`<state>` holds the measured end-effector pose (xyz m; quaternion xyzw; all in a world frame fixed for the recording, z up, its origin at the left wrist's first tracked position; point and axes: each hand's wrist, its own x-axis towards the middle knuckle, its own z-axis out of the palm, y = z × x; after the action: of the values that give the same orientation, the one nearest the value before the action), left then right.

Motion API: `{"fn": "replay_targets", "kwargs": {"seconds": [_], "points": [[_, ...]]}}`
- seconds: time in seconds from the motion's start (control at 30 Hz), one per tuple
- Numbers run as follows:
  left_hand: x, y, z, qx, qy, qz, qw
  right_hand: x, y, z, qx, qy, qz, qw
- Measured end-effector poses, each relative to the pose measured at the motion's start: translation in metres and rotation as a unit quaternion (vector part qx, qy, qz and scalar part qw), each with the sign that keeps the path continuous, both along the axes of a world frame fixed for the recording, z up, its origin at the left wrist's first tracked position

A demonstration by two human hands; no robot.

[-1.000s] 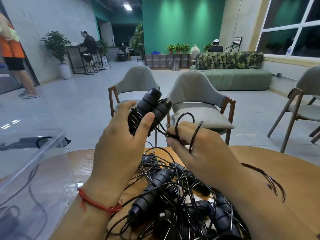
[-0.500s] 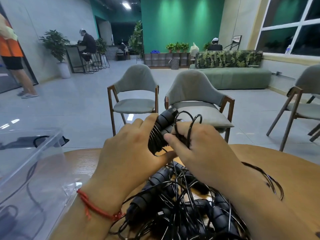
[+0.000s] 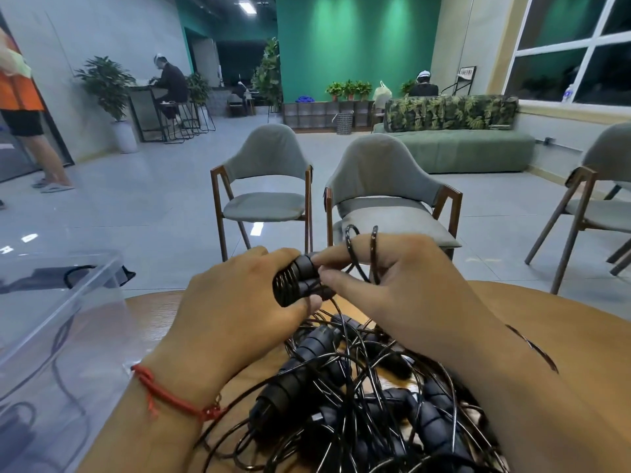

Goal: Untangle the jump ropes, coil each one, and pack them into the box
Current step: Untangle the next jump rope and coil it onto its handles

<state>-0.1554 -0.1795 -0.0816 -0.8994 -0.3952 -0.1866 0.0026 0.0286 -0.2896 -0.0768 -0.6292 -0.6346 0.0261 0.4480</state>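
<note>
Wooden table [image 3: 563,322] in the foreground; behind it stand two grey upholstered chairs with wooden frames, the left chair [image 3: 266,186] and the right chair [image 3: 382,179] side by side, with a third chair [image 3: 601,186] at the right edge. Background: green sofa [image 3: 471,148] near the window [image 3: 573,46], green wall [image 3: 355,39], potted plant [image 3: 106,83], seated person [image 3: 170,80].

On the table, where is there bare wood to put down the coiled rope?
Two patches for the coiled rope: the table right of the right hand and its forearm, out to the edge, past one stray cord; and a narrow strip between the clear box and the left hand. The middle is crowded with tangled ropes.
</note>
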Motion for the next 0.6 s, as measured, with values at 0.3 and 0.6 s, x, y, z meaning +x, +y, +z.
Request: {"fn": "replay_targets", "kwargs": {"seconds": [0.3,0.6], "points": [[-0.014,0.009,0.005,-0.125,-0.037,-0.157,0.979,0.037,-0.008,0.018,0.026,0.259,0.002,0.966],[-0.023,-0.010,0.020,-0.269,-0.249,-0.349,0.862,0.031,0.009,-0.006,0.099,0.155,-0.059,0.981]]}}
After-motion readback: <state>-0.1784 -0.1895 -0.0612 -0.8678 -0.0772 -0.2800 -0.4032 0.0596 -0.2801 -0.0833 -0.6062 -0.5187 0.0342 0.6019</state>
